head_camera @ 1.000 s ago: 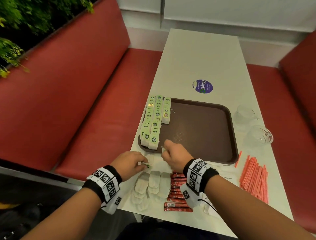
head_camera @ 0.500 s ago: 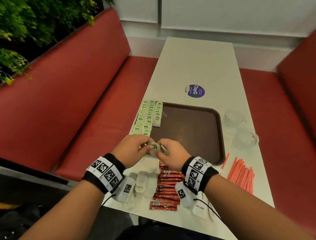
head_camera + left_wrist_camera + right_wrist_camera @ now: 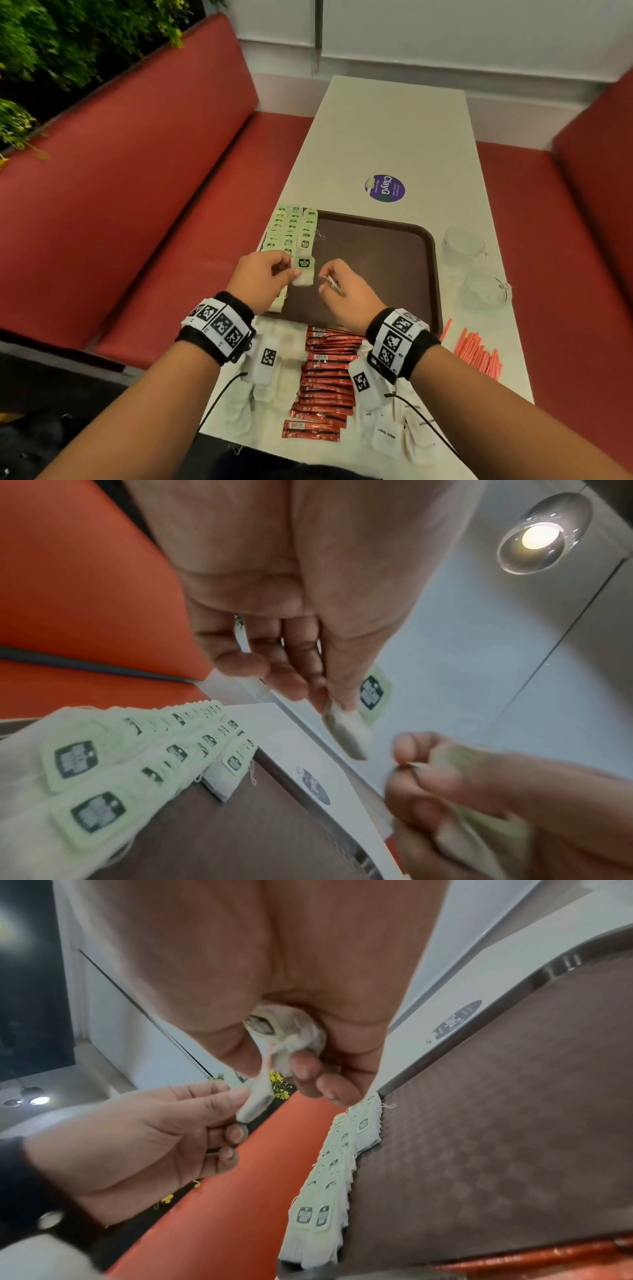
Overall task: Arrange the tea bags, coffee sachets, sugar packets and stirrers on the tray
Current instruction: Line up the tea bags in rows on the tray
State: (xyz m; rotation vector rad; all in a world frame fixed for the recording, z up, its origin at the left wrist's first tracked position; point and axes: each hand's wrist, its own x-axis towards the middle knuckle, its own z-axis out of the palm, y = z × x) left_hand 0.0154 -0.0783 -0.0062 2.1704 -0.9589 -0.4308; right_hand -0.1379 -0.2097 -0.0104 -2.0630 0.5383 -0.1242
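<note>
My left hand (image 3: pixel 289 274) pinches a white tea bag (image 3: pixel 303 274) with a green tag, held above the near-left part of the brown tray (image 3: pixel 383 267). The same tea bag (image 3: pixel 346 725) hangs from my left fingertips in the left wrist view. My right hand (image 3: pixel 327 282), just to its right, curls round a second tea bag (image 3: pixel 286 1033) and its string. Rows of green-tagged tea bags (image 3: pixel 293 231) lie along the tray's left side. Red coffee sachets (image 3: pixel 325 380), white sugar packets (image 3: pixel 394 435), loose tea bags (image 3: pixel 277 387) and red stirrers (image 3: pixel 479 356) lie on the table in front of the tray.
Two clear glasses (image 3: pixel 462 241) (image 3: pixel 486 291) stand right of the tray. A purple sticker (image 3: pixel 385 189) marks the white table (image 3: pixel 394 130) beyond it. Red bench seats (image 3: pixel 137 178) flank the table on both sides.
Both hands rose from the table's near edge to above the tray. They were together half a second ago and have since drawn apart, each with a tea bag.
</note>
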